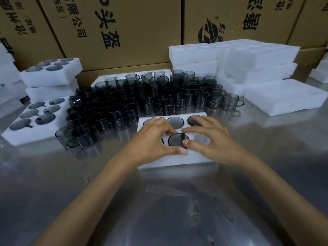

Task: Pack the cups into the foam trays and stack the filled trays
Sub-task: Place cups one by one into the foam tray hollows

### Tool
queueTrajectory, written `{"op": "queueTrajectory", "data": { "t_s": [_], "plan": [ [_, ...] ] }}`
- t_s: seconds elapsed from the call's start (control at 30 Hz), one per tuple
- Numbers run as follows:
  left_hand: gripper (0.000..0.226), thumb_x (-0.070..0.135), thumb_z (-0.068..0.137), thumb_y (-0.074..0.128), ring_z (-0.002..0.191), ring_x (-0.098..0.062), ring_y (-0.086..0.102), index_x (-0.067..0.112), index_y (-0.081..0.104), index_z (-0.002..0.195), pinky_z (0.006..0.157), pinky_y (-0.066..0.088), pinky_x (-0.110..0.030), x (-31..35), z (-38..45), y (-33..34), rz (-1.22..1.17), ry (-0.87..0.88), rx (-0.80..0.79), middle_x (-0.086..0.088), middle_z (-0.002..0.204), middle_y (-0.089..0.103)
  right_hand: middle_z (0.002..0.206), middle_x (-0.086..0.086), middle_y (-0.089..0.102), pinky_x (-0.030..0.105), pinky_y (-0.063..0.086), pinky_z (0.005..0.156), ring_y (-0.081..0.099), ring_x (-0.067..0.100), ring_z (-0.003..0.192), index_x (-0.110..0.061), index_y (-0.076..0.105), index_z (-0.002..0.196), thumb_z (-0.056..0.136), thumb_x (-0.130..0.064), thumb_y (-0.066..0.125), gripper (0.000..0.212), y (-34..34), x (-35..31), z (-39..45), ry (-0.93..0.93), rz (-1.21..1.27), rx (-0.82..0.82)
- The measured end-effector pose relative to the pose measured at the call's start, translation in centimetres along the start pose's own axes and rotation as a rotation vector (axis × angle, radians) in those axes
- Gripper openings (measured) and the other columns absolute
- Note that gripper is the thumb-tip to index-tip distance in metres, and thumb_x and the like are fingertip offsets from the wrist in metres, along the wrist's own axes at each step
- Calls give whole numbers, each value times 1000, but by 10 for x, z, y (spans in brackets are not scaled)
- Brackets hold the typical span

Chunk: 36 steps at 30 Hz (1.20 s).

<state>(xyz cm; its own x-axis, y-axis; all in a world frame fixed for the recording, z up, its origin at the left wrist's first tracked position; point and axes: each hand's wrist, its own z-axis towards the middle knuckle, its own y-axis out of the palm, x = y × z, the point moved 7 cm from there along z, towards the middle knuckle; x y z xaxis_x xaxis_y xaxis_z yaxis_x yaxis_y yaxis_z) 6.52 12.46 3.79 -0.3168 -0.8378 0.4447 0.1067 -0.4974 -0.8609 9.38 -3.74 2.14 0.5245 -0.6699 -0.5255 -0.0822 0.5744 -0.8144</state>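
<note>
A shiny metal table (159,201) carries a dense crowd of smoky grey glass cups (142,96), ribbed and handled, backed by brown cartons (124,23). Blank white foam trays (257,68) are stacked at right; filled ones (35,119) sit at left. Nearest, a white foam tray (170,160) holds a cup (177,140) in its middle front pocket, pinched between left hand (152,137) and right hand (211,139), fingers curved narrowly around the rim. The front right pocket looks empty, though blurred.

Packing warehouse — stacked printed cartons (124,29); foam trays (257,55); massed glass cups (150,96) on steel table (159,201).
</note>
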Motion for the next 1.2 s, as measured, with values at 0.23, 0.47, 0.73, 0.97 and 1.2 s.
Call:
{"op": "queueTrajectory", "data": {
  "t_s": [0.23, 0.47, 0.73, 0.97, 1.2],
  "plan": [
    [46, 54, 91, 52, 113, -10, 47, 27, 67, 125, 104, 38, -40, -14, -11, -9, -39, 59, 72, 14, 114, 58, 141, -26, 43, 29, 16, 116, 23, -5, 139, -45, 60, 122, 80, -51, 69, 43, -1, 6, 1, 18, 202, 58],
    [44, 21, 92, 63, 140, -29, 30, 13, 58, 135, 113, 23, -46, -135, -7, -61, 295, -450, 234, -11, 146, 44, 106, -26, 69, 21, 43, 95, 58, -6, 108, -29, 72, 107, 96, -34, 58, 18, -15, 58, -6, 338, 864, 480],
    [4, 14, 94, 63, 124, -24, 47, 12, 60, 97, 104, 41, -48, -121, -11, -61, 166, -333, 327, -9, 134, 51, 99, -29, 68, 18, 41, 94, 57, -14, 99, -24, 72, 105, 96, -28, 57, 18, -18, 71, -11, 370, 841, 513],
    [31, 37, 82, 77, 88, 8, 50, 27, 55, 101, 77, 38, -7, -13, 0, -77, -117, -61, 512, 10, 106, 48, 89, -34, 69, -3, 38, 68, 57, -23, 85, -23, 71, 102, 96, -20, 60, 13, -21, 60, -14, 273, 866, 509],
    [64, 58, 71, 78, 88, 3, 50, 29, 63, 126, 76, 42, -16, 68, 27, -4, -90, 66, 182, 10, 103, 46, 110, -14, 71, 32, 44, 103, 60, 1, 110, -20, 73, 108, 98, -23, 54, 22, -23, 60, -22, 320, 910, 478]
  ]
}}
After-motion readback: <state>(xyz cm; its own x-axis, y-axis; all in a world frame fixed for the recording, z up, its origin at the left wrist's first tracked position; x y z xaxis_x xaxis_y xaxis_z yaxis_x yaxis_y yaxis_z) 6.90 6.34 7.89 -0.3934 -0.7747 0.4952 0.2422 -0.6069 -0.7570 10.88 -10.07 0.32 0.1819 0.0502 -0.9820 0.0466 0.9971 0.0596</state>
